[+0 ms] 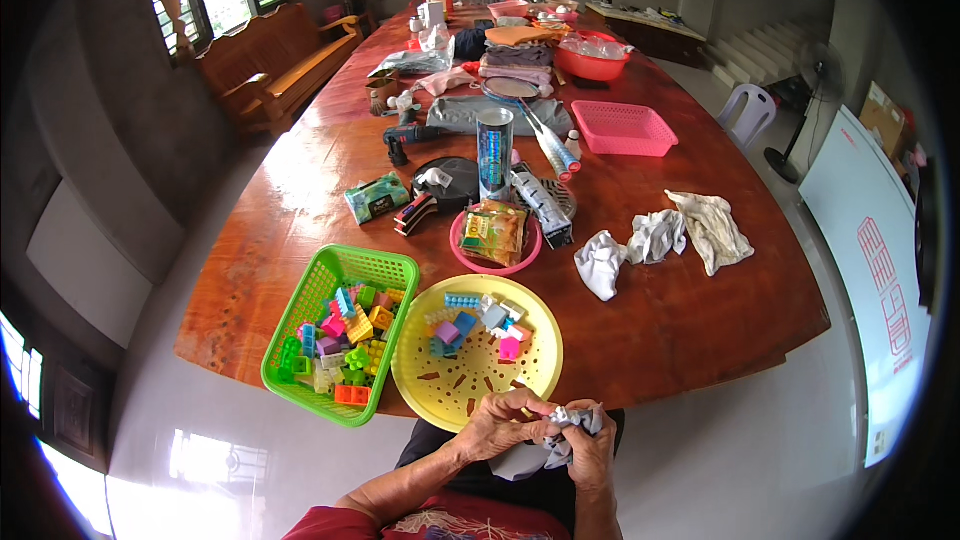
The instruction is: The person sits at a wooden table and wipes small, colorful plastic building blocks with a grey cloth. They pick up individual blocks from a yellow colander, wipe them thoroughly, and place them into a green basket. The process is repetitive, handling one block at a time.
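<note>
On the left sits a green basket (300, 315) full of bright toy bricks, and just to its right a yellow round tray (478, 372) holds a few more. Near the table edge, the left hand (500, 427) and right hand (592, 447) are both curled tight around a grey cloth (568, 422). I think it helps to keep the cloth bunched and rub slowly, close over the tray.
</note>
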Demonstrator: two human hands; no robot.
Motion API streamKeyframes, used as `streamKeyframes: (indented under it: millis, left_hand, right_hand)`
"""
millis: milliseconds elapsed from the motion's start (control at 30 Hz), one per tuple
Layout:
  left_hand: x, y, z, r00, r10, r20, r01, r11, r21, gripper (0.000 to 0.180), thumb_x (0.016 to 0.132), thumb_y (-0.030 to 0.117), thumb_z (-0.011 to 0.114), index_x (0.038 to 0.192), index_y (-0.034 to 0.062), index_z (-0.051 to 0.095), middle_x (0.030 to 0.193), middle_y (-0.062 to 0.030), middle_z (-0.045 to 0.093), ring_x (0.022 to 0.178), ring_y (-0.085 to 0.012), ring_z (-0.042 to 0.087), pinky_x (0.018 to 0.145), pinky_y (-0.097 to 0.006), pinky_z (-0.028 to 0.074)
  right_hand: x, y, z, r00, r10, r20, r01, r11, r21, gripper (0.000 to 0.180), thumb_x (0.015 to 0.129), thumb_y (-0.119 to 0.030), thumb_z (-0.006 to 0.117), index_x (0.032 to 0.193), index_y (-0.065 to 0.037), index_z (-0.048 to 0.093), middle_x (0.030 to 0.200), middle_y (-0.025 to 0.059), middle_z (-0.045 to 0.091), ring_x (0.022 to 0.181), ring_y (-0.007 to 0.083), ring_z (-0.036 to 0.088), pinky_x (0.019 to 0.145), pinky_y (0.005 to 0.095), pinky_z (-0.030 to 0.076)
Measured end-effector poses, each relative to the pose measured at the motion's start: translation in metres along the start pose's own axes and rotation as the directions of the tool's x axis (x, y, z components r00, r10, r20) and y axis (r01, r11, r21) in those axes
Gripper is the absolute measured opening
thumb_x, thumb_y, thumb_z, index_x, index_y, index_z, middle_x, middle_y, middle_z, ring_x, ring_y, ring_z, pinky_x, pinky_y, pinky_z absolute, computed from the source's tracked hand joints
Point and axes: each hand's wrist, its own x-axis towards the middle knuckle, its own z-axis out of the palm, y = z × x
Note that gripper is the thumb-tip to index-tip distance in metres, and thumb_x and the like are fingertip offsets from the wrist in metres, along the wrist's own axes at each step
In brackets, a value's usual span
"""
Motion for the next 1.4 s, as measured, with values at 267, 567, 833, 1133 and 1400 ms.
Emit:
streamKeyframes:
  millis: [267,567,833,1133,1400]
  left_hand:
    - [-0.004,-0.019,0.008,0.994,-0.047,-0.103,0.010,0.943,-0.333,0.012,0.085,0.006,0.061,0.096,0.0024,0.065,0.089,-0.0056,0.064,0.078,-0.0142,0.062,0.063,-0.026,0.053]
    - [0.012,-0.021,0.010,0.991,-0.132,-0.002,0.097,0.737,-0.669,0.018,0.089,0.010,0.055,0.106,0.0020,0.058,0.099,-0.0082,0.064,0.087,-0.0172,0.062,0.068,-0.028,0.053]
    - [0.017,-0.021,0.019,0.988,-0.139,-0.073,0.057,0.751,-0.658,0.016,0.090,0.006,0.054,0.103,-0.0011,0.059,0.098,-0.0109,0.064,0.076,-0.0174,0.064,0.062,-0.030,0.056]
    - [0.011,-0.023,0.021,0.974,-0.014,-0.226,-0.071,0.929,-0.362,0.013,0.084,0.004,0.063,0.097,0.0000,0.062,0.091,-0.0080,0.065,0.076,-0.0131,0.061,0.068,-0.027,0.052]
    - [0.011,-0.025,0.036,0.933,0.190,-0.306,-0.253,0.950,-0.181,0.016,0.082,0.006,0.067,0.095,0.0000,0.062,0.089,-0.0072,0.065,0.076,-0.0115,0.059,0.072,-0.025,0.049]
  right_hand:
    - [-0.003,0.004,0.004,0.953,-0.181,-0.244,0.226,0.959,0.173,0.016,0.079,0.006,0.051,0.091,-0.004,0.049,0.077,0.0053,0.056,0.064,0.0103,0.055,0.058,0.0218,0.046]
    - [0.002,-0.012,0.017,0.795,-0.557,-0.239,0.470,0.815,-0.339,0.017,0.079,0.006,0.056,0.094,-0.002,0.052,0.091,0.0064,0.053,0.079,0.0114,0.055,0.069,0.0246,0.048]
    - [-0.012,0.006,0.016,0.720,-0.693,0.017,0.546,0.551,-0.631,0.029,0.072,-0.002,0.071,0.099,-0.003,0.060,0.096,0.0122,0.049,0.085,0.0251,0.055,0.070,0.0318,0.047]
    - [-0.003,0.019,0.005,0.634,-0.763,0.128,0.650,0.436,-0.622,0.038,0.066,-0.002,0.074,0.101,-0.006,0.062,0.096,0.0109,0.053,0.080,0.0275,0.056,0.066,0.0352,0.048]
    - [-0.014,0.019,-0.007,0.961,-0.275,-0.008,0.275,0.961,0.003,0.025,0.073,-0.001,0.068,0.098,-0.004,0.066,0.102,0.0081,0.052,0.093,0.0188,0.055,0.075,0.0289,0.047]
